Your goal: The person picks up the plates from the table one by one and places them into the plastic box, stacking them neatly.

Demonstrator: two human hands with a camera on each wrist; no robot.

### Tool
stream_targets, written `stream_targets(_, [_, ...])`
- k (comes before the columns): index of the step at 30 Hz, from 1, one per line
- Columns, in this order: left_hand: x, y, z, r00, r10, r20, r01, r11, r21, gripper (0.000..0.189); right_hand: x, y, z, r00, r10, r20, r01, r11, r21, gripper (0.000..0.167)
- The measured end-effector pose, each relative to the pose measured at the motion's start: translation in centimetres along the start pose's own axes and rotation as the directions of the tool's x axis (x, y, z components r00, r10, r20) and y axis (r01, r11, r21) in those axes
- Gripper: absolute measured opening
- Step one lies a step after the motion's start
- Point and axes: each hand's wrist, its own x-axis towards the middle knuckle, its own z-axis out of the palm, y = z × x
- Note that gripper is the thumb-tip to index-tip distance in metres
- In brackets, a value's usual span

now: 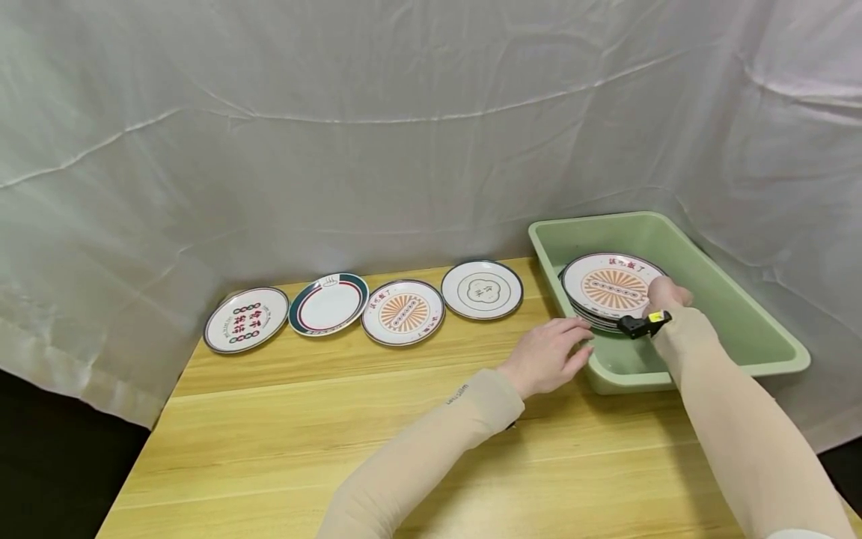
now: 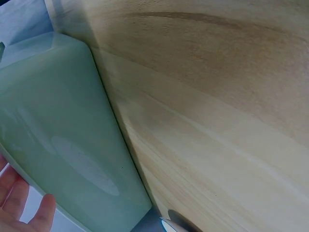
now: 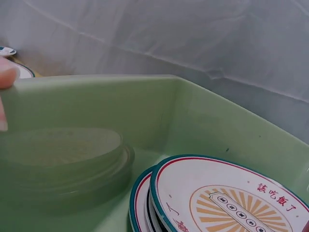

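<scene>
In the head view, a stack of round plates (image 1: 613, 288) lies in the green plastic tub (image 1: 734, 314). The top plate (image 3: 236, 193) has an orange sunburst and red characters. My right hand (image 1: 668, 296) is at the right edge of this stack, its thumb side by the top plate's rim. Its fingertips are hidden, so whether they pinch a plate is unclear. My left hand (image 1: 548, 355) is at the tub's near left rim, fingers loosely bent and spread. Some of its fingers (image 2: 17, 195) show beside the rim in the left wrist view.
Left of the tub, a row runs along the back of the wooden table (image 1: 303, 434): a plate with red characters (image 1: 245, 320), a green-banded plate (image 1: 330, 305), a sunburst plate (image 1: 404, 313) and a plate with a flower outline (image 1: 482, 290). A grey cloth (image 1: 377, 172) hangs behind.
</scene>
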Motion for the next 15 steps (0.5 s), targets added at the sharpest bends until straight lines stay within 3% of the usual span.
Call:
stream_targets(6, [0.0,0.0,-0.1,1.000,0.000,0.006,0.000,1.000,0.009,0.037,0.4,-0.2,-0.3,1.000,0.005,0.016,-0.005,1.000,0.001,0.061])
stream_targets(8, [0.0,0.0,-0.1,1.000,-0.003,0.007,0.003,1.000,0.006,0.037,0.8,-0.2,-0.2,1.000,0.021,0.022,-0.022,0.998,0.053,0.063])
stream_targets(15, [-0.1,0.0,-0.1,1.000,-0.011,0.015,0.011,1.000,0.011,0.037,1.5,-0.1,-0.1,1.000,0.017,0.024,-0.018,1.000,0.020,0.065])
